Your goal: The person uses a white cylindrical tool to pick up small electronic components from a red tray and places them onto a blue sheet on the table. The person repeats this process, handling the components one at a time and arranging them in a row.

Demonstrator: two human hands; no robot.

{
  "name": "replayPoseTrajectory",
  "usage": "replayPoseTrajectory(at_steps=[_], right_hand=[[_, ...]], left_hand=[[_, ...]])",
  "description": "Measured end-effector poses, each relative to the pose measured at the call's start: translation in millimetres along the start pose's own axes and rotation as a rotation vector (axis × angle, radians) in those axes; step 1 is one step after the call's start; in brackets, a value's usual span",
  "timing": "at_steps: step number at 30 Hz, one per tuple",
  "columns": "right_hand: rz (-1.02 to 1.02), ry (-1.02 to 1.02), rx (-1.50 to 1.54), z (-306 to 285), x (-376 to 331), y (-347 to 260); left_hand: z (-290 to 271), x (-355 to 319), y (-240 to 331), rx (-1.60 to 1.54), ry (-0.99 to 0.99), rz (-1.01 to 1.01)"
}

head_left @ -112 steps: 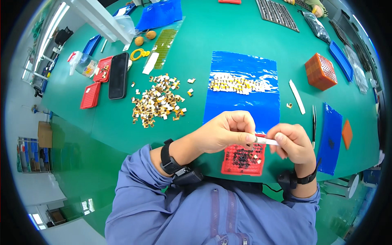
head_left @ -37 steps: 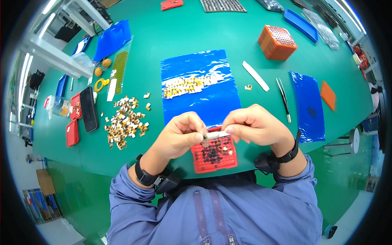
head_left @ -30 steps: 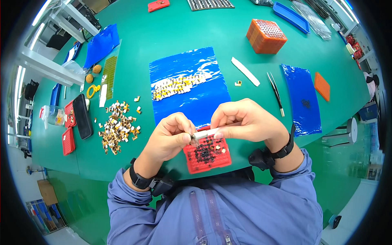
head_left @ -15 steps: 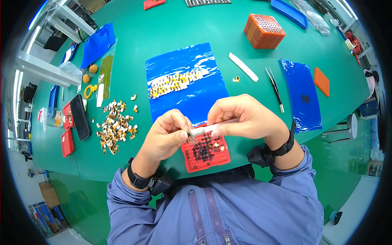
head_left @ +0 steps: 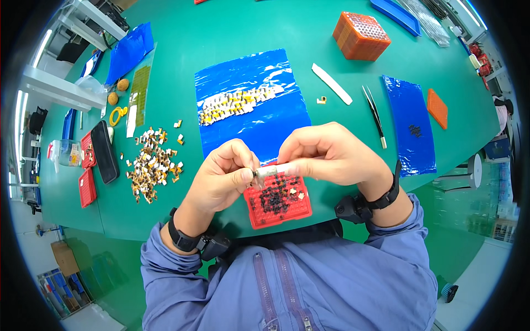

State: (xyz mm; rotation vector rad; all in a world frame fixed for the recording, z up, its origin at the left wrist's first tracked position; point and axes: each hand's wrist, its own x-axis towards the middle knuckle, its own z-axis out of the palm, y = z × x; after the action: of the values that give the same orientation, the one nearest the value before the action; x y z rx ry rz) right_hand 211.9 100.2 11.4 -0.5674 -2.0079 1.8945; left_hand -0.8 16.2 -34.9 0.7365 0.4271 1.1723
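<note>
Pinching a short whitish rod [head_left: 269, 172] at the frame's centre, just above a red tray [head_left: 303, 211].
Head view: closing left hand [head_left: 223, 176] on the rod's dark-tipped left end, right hand [head_left: 331, 155] on the other; seemingly midway, with yellow-and-white pieces [head_left: 237, 103] already in rows on a central blue sheet [head_left: 237, 144], plenty left in a loose heap [head_left: 150, 165] at left; showing no legible brand, label or writing.
</note>
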Motion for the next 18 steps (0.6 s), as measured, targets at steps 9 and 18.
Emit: replayPoseTrajectory(at_steps=[9,18], right_hand=[[-0.085,0.005,-0.047,0,0,6],[-0.124,-0.005,-0.066,1,0,9]], left_hand=[[-3,0,0,-0.013,-0.027,-0.022],[0,1,0,-0.019,-0.036,-0.025]])
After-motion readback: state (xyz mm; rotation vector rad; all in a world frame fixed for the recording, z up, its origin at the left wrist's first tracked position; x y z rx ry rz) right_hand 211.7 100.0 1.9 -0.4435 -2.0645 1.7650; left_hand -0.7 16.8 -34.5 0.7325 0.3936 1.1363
